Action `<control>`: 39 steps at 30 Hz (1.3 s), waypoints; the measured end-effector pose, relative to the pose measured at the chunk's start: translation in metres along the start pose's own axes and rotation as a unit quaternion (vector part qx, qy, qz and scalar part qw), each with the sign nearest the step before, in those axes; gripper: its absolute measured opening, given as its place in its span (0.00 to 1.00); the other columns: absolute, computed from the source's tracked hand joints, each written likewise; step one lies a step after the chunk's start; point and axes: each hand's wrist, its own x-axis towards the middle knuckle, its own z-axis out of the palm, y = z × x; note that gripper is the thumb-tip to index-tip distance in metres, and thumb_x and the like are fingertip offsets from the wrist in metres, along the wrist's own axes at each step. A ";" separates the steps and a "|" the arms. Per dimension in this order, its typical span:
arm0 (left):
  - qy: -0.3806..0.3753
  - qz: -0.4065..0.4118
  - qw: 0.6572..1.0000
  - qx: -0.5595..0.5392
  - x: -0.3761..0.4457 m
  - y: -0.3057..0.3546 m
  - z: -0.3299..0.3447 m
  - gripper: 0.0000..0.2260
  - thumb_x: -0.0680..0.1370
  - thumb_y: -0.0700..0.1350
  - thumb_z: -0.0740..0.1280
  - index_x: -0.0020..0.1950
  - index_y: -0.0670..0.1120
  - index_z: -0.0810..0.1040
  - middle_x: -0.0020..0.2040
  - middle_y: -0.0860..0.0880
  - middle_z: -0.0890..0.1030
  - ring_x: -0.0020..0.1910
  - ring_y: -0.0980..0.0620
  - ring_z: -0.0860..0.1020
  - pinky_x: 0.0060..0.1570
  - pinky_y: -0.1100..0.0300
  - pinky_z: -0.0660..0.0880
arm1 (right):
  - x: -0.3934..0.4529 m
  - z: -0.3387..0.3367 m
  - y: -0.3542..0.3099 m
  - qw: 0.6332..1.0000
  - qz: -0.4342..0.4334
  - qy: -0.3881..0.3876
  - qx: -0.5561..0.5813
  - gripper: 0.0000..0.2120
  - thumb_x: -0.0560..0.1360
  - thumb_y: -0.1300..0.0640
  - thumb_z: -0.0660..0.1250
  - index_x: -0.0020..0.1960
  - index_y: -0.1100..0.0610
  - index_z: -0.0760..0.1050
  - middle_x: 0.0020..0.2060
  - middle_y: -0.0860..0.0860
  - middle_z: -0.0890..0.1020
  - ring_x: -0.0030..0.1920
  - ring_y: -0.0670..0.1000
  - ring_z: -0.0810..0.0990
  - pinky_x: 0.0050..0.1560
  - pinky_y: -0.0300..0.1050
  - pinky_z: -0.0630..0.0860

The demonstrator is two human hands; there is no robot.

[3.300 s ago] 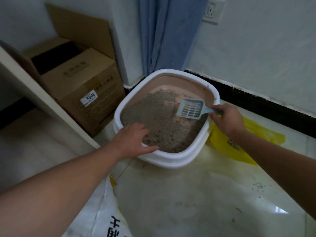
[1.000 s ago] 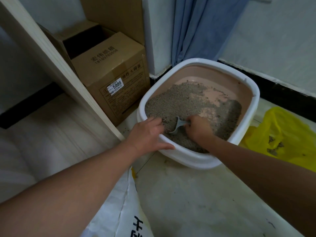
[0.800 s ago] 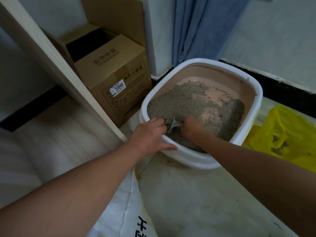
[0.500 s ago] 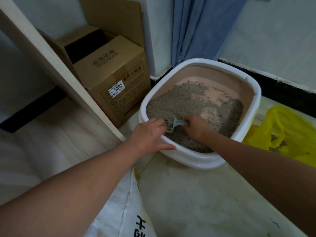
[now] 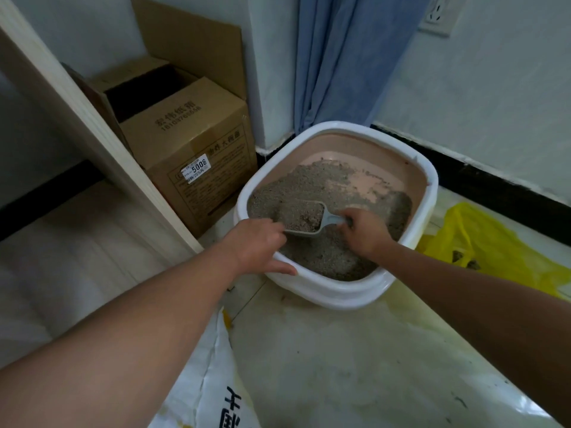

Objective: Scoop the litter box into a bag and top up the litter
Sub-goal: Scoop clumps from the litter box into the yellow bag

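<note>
Litter box [image 5: 411, 168], on the floor in the corner: our left hand [image 5: 256, 245] grips its near rim, fingers curled over. Scoop [image 5: 304, 219], heaped with litter, above the bed: our right hand [image 5: 364, 231] clasps its handle. Yellow bag [image 5: 494, 242] lies right of the box.

A home, in a room corner: a litter box [image 5: 336, 291] on the tiled floor [image 5: 355, 366], cardboard box [image 5: 197, 149], blue curtain [image 5: 340, 57], wall socket [image 5: 438, 13]

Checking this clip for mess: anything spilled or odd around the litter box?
Litter is uneven: bare pink floor shows at the litter box's far side. The yellow bag lies flat on the tiles with dark clumps on it.
</note>
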 end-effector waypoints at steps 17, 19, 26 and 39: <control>-0.070 0.008 0.997 0.025 0.007 0.004 -0.013 0.27 0.73 0.71 0.60 0.43 0.46 0.78 0.43 0.51 0.72 0.41 0.52 0.73 0.39 0.55 0.71 | -0.033 -0.022 0.022 0.999 0.007 0.047 -0.001 0.09 0.79 0.57 0.61 0.53 0.58 0.79 0.40 0.56 0.81 0.41 0.57 0.78 0.39 0.48 0.72; -0.066 0.006 0.997 0.026 0.006 0.005 -0.013 0.26 0.73 0.71 0.60 0.42 0.47 0.76 0.43 0.51 0.72 0.41 0.52 0.72 0.38 0.56 0.70 | -0.034 -0.024 0.023 0.999 0.019 0.049 0.003 0.09 0.79 0.56 0.62 0.53 0.58 0.79 0.40 0.55 0.81 0.40 0.56 0.78 0.39 0.47 0.71; -0.065 0.000 0.997 0.031 0.006 0.006 -0.014 0.25 0.74 0.70 0.60 0.41 0.48 0.74 0.44 0.50 0.73 0.41 0.52 0.72 0.38 0.57 0.66 | -0.036 -0.030 0.026 0.999 0.009 0.052 0.000 0.07 0.78 0.57 0.62 0.50 0.56 0.78 0.34 0.50 0.76 0.38 0.55 0.76 0.36 0.43 0.64; -0.068 0.005 0.997 0.027 0.009 0.005 -0.010 0.25 0.73 0.71 0.60 0.41 0.48 0.73 0.44 0.51 0.73 0.42 0.52 0.73 0.38 0.57 0.68 | -0.039 -0.033 0.032 0.998 0.010 0.065 0.004 0.06 0.78 0.56 0.63 0.50 0.56 0.78 0.36 0.51 0.77 0.39 0.54 0.75 0.38 0.43 0.65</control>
